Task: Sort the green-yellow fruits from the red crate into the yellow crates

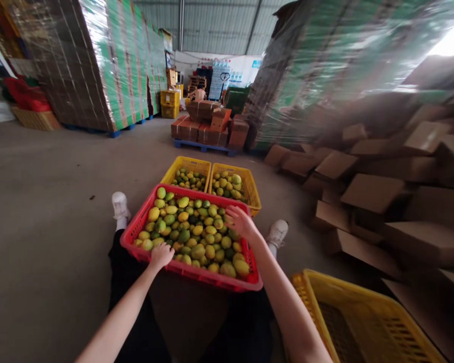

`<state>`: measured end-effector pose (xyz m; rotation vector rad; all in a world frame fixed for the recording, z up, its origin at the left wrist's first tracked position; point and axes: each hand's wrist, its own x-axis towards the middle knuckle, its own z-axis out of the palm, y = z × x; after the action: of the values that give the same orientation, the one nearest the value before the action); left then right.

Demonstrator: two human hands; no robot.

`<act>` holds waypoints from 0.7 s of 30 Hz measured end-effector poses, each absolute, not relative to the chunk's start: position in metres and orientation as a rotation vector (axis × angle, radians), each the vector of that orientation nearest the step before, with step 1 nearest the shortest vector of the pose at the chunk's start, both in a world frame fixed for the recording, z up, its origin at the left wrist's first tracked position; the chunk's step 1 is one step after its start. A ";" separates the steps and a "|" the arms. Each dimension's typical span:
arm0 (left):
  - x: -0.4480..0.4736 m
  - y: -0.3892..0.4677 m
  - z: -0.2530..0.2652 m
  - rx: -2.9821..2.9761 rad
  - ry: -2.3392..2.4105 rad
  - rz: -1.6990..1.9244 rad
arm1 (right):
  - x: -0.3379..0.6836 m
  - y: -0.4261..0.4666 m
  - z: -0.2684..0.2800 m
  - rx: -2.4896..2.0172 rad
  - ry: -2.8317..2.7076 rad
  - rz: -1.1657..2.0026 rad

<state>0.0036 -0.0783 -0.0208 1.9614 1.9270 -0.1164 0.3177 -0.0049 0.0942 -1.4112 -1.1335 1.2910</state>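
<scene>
A red plastic crate (208, 282) full of yellow and green lemons (197, 250) stands between my legs. My left hand (162, 255) is at its near rim, left of the middle, with the fingers curled down by the lemons. Whatever lies under those fingers is hidden. Over the right side of the same crate is my right hand (239, 221), its fingers stretched and apart above the lemons, holding nothing. Behind the red crate, two yellow crates hold more of the fruit: the left yellow crate (192, 162) and the right yellow crate (254, 194).
At my right stands another yellow crate (363, 297) with its slatted bottom showing. Cardboard boxes (374, 193) lie heaped beyond it. Ahead, a blue pallet (202, 146) carries cartons. Wrapped stacks (124, 65) rise on both sides; a person (199, 93) is far back.
</scene>
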 end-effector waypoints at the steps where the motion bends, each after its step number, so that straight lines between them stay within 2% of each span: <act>1: 0.004 -0.078 -0.021 1.957 1.919 -0.119 | 0.309 -0.015 0.075 -1.492 -1.205 1.259; 7: -0.009 -0.063 -0.029 1.866 1.818 -0.138 | 0.250 -0.091 -0.024 -1.730 -1.469 1.010; 11: -0.041 -0.027 -0.026 1.820 1.860 -0.066 | 0.243 -0.103 -0.043 -1.754 -1.610 0.839; 16: -0.072 0.042 -0.011 1.815 2.140 0.067 | 0.252 -0.103 -0.058 -1.708 -1.851 0.373; 21: -0.063 0.091 -0.013 1.896 2.133 0.065 | 0.259 -0.104 -0.074 -1.656 -1.800 0.368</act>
<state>-0.0634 0.0913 -0.0129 1.8962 2.1334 0.0654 0.2592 -0.1040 -0.0739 -1.6560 -1.7997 0.3676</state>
